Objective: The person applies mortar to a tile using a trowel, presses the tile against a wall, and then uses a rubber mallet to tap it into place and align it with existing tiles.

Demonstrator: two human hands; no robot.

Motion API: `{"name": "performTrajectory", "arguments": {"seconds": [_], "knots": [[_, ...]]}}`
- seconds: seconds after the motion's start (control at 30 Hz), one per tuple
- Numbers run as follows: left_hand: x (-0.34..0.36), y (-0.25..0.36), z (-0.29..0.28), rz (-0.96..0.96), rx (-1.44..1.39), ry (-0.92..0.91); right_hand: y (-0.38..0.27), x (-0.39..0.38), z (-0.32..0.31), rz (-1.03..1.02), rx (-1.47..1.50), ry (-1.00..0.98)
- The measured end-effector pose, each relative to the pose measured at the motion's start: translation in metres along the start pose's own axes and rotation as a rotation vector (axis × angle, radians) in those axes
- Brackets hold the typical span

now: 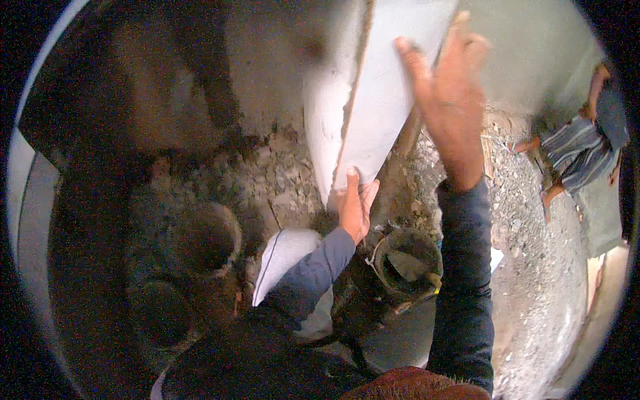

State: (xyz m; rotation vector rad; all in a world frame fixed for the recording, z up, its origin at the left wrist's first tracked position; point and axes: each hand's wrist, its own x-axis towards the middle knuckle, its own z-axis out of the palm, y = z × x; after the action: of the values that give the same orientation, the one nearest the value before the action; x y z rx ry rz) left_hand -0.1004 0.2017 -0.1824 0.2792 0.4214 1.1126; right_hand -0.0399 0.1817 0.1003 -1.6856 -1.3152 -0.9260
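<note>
A long white board with a rough, dark strip along its left edge stands against a pale white surface at the upper middle. My left hand grips the lower end of the board, thumb pressed on its front face and fingers curled at its edge. My right hand, slightly blurred, holds the board higher up by its right edge, thumb on the face and fingers reaching round the side.
Buckets and a tub with a tool stand below, beside a white sack. Rubble covers the ground. At the far right a person in dark clothing is near the grey wall.
</note>
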Motion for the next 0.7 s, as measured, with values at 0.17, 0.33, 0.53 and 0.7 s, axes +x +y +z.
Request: {"name": "performTrajectory", "arguments": {"seconds": [0.17,0.33,0.53,0.7], "knots": [[-0.001,0.000,0.005,-0.024,-0.024,0.055,0.004,0.022,0.002,-0.239,-0.187,0.288],[0.012,-0.010,-0.014,-0.008,0.009,-0.047,-0.012,0.048,0.049,-0.513,-0.131,0.584],[0.018,0.001,-0.033,-0.235,0.009,-0.110,-0.014,0.043,0.075,-0.435,0.092,0.469],[0.015,0.015,-0.026,-0.228,0.141,-0.124,-0.006,0.044,0.073,-0.426,0.078,0.483]]}}
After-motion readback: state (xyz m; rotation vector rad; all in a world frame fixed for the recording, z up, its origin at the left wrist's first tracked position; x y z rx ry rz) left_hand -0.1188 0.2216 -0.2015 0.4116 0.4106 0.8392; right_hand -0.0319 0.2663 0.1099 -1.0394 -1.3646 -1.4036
